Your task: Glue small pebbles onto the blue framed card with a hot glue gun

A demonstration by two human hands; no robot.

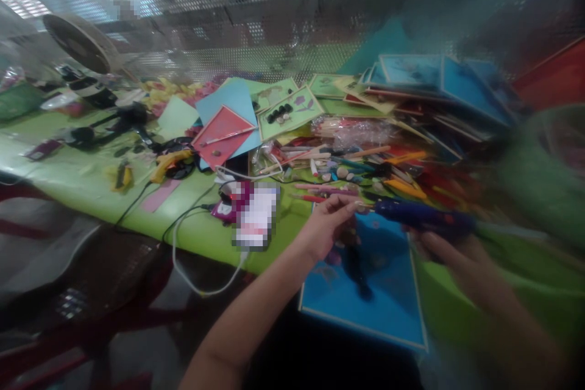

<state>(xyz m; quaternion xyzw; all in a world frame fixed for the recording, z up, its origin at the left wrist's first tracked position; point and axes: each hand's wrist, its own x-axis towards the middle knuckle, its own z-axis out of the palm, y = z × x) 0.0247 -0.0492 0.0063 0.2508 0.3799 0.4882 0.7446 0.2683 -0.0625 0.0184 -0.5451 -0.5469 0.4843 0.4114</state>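
Observation:
My right hand (445, 250) is wrapped around a dark blue glue gun (420, 216), whose tip points left. Right at that tip, the fingers of my left hand (333, 225) are pinched together around something small and pale, too small to make out. Beneath both hands lies a blue board (365, 317) with a light border, tilted toward me at the table edge. A long dark shape (359, 271) shows on or just above the board, blurred, below my left hand.
Colored pencils and sticks (361, 152) crowd the green table (283, 250). Behind are stacked blue boards (411, 73) and green decorated boards (292, 113). To the left are a phone (256, 219) on a white cable, a purple power strip (228, 207), a yellow glue gun (171, 164) and a fan (80, 42).

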